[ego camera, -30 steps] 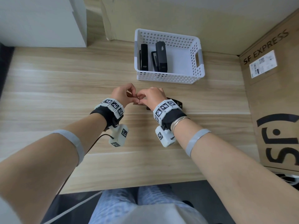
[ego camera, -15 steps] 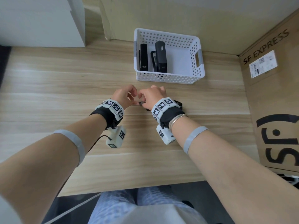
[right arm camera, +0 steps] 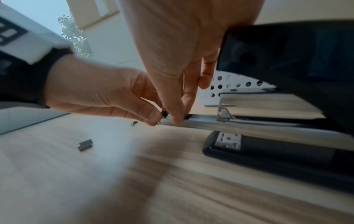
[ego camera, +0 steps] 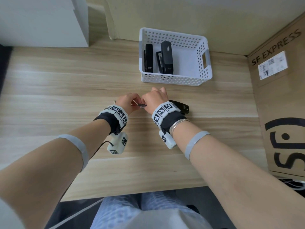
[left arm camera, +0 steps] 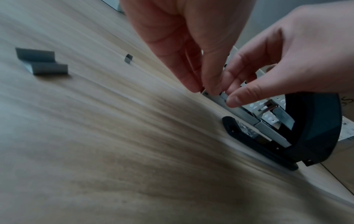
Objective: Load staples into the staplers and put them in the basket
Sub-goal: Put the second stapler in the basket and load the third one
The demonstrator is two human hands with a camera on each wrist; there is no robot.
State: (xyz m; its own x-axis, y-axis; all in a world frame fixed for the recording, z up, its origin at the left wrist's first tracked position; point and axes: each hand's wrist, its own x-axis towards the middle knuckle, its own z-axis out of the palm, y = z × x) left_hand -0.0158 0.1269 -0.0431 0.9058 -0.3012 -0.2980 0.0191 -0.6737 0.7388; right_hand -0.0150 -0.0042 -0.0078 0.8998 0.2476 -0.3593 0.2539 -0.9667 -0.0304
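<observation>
An open black stapler (ego camera: 180, 107) lies on the wooden table, its cover (right arm camera: 287, 60) hinged up and its metal magazine (left arm camera: 239, 112) bare above the base (right arm camera: 268, 153). My left hand (left arm camera: 203, 89) pinches the magazine's front tip. Just behind it, my right hand (left arm camera: 229, 95) pinches what looks like a short pale staple strip (left arm camera: 223, 95) on the rail. In the head view both hands (ego camera: 134, 103) (ego camera: 145, 104) meet in front of the white basket (ego camera: 206, 63), which holds two black staplers (ego camera: 149, 57) (ego camera: 167, 57).
Spare staple strips (left arm camera: 42, 63) and a small staple piece (left arm camera: 128, 58) lie on the table to the left of the hands. A large cardboard box (ego camera: 280, 104) stands along the right edge, a white cabinet (ego camera: 41, 20) at the back left.
Both hands stay together at the stapler's front end. Their fingers have closed in a little lower onto the magazine.
</observation>
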